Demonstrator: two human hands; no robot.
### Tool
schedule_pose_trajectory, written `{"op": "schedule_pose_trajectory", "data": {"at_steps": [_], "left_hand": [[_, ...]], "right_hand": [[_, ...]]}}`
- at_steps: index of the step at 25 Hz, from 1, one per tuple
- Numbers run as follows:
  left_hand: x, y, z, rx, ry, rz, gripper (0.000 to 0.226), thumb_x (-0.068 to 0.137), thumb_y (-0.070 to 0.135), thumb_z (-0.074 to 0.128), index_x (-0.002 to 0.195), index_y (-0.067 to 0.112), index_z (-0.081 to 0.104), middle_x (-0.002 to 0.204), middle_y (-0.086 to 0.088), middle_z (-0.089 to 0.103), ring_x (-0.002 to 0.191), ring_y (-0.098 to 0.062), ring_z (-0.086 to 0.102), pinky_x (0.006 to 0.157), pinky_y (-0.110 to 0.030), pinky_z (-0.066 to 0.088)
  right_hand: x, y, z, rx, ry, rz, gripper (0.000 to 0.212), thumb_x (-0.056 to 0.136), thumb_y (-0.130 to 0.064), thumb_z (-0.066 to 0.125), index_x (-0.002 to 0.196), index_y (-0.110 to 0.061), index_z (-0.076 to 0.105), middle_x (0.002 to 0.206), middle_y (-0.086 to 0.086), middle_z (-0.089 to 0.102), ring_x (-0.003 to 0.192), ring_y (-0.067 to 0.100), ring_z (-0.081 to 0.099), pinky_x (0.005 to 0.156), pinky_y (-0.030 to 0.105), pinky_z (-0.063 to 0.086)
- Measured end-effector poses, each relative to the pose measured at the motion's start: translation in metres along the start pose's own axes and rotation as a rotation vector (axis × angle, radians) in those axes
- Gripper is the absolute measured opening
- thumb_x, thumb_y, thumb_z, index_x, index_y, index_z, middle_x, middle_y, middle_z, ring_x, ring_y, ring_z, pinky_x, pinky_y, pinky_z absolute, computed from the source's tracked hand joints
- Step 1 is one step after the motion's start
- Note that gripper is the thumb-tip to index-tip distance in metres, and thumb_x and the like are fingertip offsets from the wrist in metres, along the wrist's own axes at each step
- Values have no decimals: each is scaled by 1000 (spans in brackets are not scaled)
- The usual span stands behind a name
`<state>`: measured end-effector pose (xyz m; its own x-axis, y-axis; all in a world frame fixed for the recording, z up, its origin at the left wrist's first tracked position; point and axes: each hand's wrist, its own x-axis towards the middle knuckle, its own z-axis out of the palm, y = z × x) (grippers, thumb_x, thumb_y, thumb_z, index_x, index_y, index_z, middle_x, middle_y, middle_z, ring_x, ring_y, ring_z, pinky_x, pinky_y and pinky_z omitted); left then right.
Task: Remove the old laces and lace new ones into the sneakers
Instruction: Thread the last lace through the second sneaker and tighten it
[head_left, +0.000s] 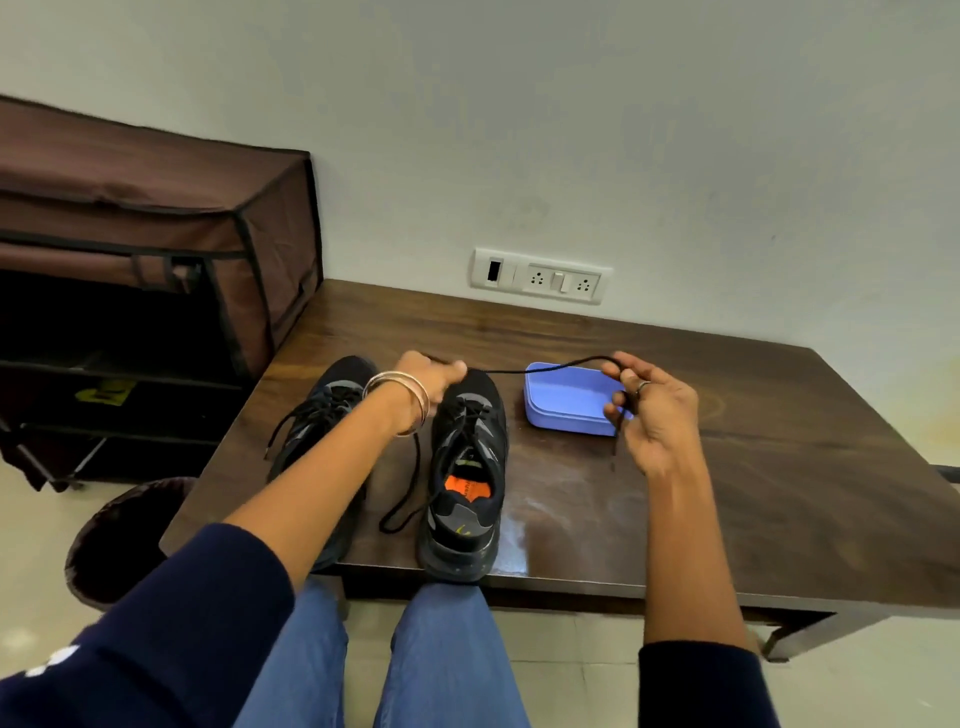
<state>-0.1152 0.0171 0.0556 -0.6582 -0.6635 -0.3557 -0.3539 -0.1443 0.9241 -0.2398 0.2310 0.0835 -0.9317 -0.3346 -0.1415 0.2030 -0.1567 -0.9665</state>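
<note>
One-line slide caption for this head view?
Both hands, left and right, stretch a black lace above two black sneakers on a wooden table.

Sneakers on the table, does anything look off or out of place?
Nothing damaged. Both sneakers overhang the table's near edge at the heels, and the left sneaker's loose laces trail toward the left edge.

glossy wooden table (727, 467); matt plastic box (566, 410)
</note>
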Motion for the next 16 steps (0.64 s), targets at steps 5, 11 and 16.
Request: {"op": "schedule_pose_trajectory", "data": {"at_steps": [5,11,16], "left_hand": [[-19,-8,22,1097,199,158,31,78,36,74,101,18,67,109,-7,65,110,-33,57,94,-48,39],[-16,13,19,767,70,805,62,80,18,70,138,15,47,132,-9,51,122,-26,48,99,-29,35],[-20,20,10,442,1,868,42,83,-2,65,122,11,64,101,-4,70,80,-7,63,77,-9,50]], "right_hand": [[-7,0,40,-80,-133,-62,4,91,-1,61,95,-2,62,82,16,71,42,11,48,47,26,51],[-10,1,76,-557,-284,-241,14,94,-5,58,92,-8,72,81,9,70,46,-3,51,49,24,43],[-10,-8,88,-492,-330,-176,3,86,0,68,88,-2,69,71,11,68,47,9,58,47,20,50]]}}
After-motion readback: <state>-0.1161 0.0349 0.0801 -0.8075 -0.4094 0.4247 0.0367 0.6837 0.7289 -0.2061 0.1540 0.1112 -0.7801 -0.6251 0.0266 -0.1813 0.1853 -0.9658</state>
